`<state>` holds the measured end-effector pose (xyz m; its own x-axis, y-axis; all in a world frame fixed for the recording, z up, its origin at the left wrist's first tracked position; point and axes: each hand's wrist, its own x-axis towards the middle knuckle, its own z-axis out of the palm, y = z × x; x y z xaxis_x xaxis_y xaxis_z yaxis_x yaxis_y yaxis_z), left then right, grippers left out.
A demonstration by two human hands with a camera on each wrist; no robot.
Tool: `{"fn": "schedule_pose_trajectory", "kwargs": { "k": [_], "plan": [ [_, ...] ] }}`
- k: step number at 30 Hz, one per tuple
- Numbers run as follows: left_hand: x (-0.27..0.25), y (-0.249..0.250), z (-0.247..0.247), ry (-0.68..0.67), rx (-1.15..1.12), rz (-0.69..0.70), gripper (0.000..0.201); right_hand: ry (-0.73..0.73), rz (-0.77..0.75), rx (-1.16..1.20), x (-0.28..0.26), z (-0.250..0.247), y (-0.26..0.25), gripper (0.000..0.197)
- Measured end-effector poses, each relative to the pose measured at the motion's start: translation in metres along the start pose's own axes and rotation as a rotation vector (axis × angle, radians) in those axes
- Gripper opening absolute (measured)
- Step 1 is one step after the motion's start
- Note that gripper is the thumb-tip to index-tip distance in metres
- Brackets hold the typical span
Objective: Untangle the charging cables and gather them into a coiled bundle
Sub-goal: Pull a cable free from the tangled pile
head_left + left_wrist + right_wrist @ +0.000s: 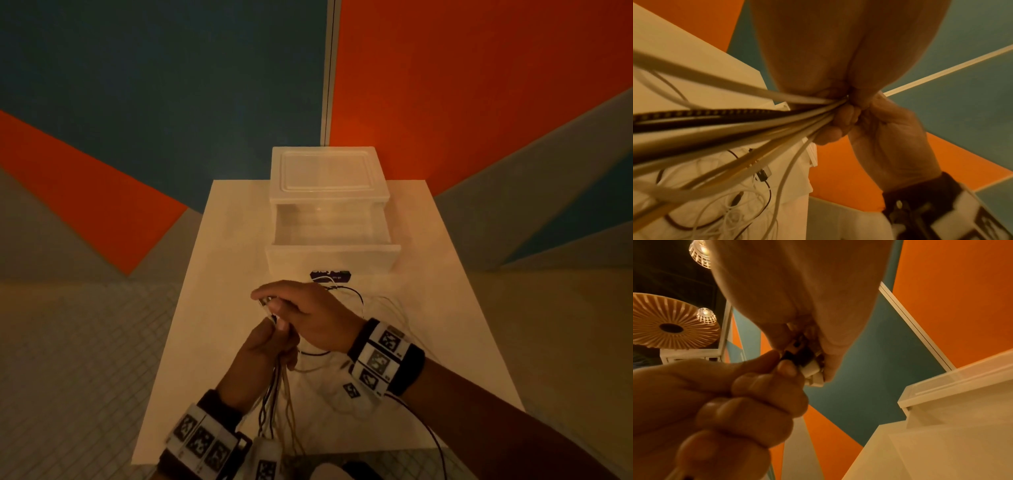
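Above the white table (212, 308) my left hand (267, 346) grips a bunch of white and black charging cables (277, 394); their strands hang down toward my wrist. My right hand (301, 305) comes over the top and pinches the plug ends of that bunch. In the right wrist view the white and black plugs (812, 369) sit between the right hand's fingers (797, 296) and the left hand's thumb (740, 402). The left wrist view shows the strands (756, 123) fanning out from the left fist (818, 65), with the right hand (879, 126) closed just beyond. More loose cable (356, 301) lies on the table.
A white plastic drawer unit (329, 164) stands at the table's far end with its drawer (332, 251) pulled out toward me. A dark label (330, 275) lies in front of it. Tangled thin wires (731, 211) spread over the table's right half. Tiled floor surrounds the table.
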<state>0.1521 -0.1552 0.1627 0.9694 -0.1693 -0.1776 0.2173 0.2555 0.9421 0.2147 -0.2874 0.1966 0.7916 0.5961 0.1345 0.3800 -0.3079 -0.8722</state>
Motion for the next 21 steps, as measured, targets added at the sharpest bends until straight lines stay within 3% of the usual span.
{"fn": "schedule_pose_trajectory", "kwargs": {
  "k": [2,4,6,7,9,11,13,15,18,21],
  "plan": [
    [-0.001,0.001,-0.002,0.013,-0.025,0.006,0.028,0.006,0.037,0.137,0.002,-0.001,-0.001,0.035],
    [0.003,0.003,-0.008,0.072,-0.084,0.004,0.027,0.166,0.082,0.288,0.000,0.000,0.006,0.045],
    [0.008,0.005,-0.014,0.135,-0.147,0.008,0.026,0.290,0.183,0.281,-0.009,0.008,0.016,0.045],
    [0.010,0.007,-0.017,0.155,-0.168,0.016,0.026,0.246,0.231,0.233,-0.016,0.014,0.020,0.040],
    [0.012,0.009,-0.022,0.177,-0.189,0.034,0.025,0.012,0.299,0.146,-0.036,0.029,0.028,0.032],
    [0.015,0.013,-0.031,0.205,-0.203,0.043,0.026,-0.147,0.298,0.048,-0.056,0.037,0.046,0.022],
    [0.015,0.023,-0.049,0.237,-0.253,0.076,0.027,-0.121,0.287,-0.102,-0.070,0.031,0.078,0.020],
    [0.015,0.036,-0.070,0.270,-0.328,0.105,0.029,0.017,0.376,-0.230,-0.082,0.017,0.107,0.023],
    [0.012,0.044,-0.077,0.280,-0.134,0.125,0.026,0.152,0.414,-0.266,-0.079,0.005,0.115,0.028],
    [0.015,0.030,-0.039,0.136,0.120,0.111,0.026,0.109,0.252,-0.341,-0.044,0.013,0.073,0.032]
  ]
}}
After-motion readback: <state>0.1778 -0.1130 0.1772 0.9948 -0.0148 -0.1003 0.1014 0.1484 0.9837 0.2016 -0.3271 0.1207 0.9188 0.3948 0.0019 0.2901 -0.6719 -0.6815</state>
